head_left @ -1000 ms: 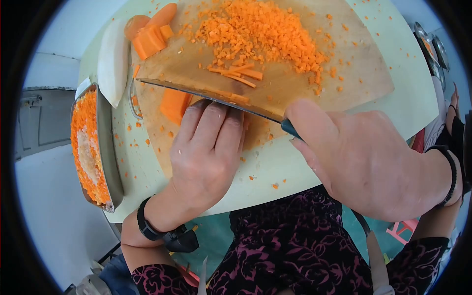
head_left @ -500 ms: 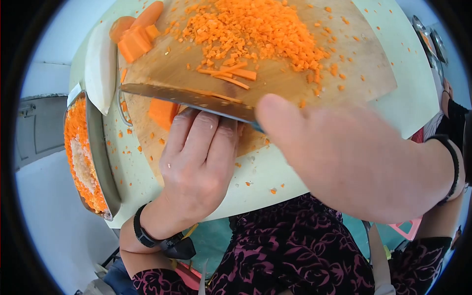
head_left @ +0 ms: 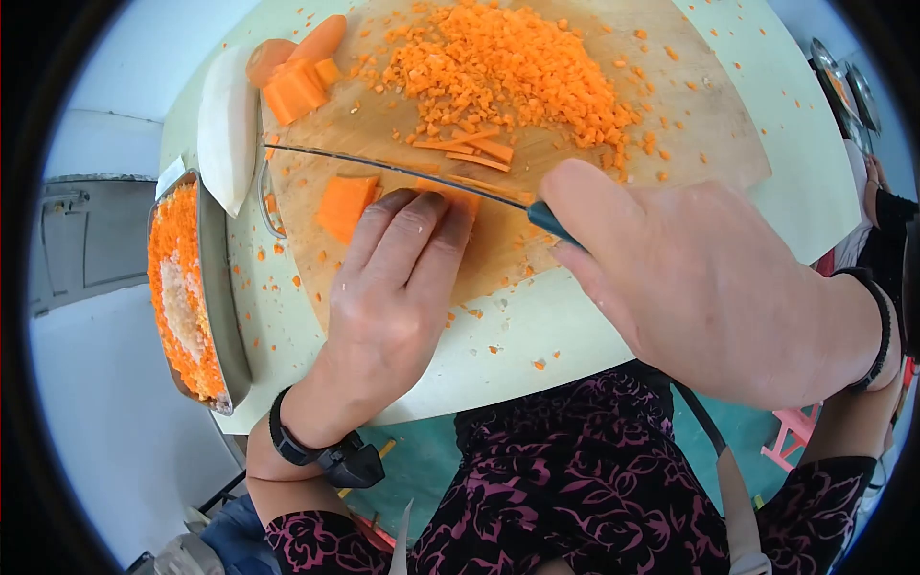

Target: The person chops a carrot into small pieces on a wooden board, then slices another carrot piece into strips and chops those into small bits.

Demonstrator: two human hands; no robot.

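My right hand is wrapped round the dark green handle of a knife, whose blade lies across the wooden board with its edge down. My left hand presses its bent fingertips on a carrot piece just on the near side of the blade. A carrot block lies left of those fingers. Carrot sticks rest beyond the blade, and a heap of diced carrot covers the far part of the board.
Cut carrot chunks and a peeled white radish are at the upper left. A metal tray of minced carrot and something pale stands at the table's left edge. Another person's arm shows at the far right.
The knife blade now appears more edge-on and its handle shows more. The view has shifted, so the board's contents and the tray sit slightly further right.
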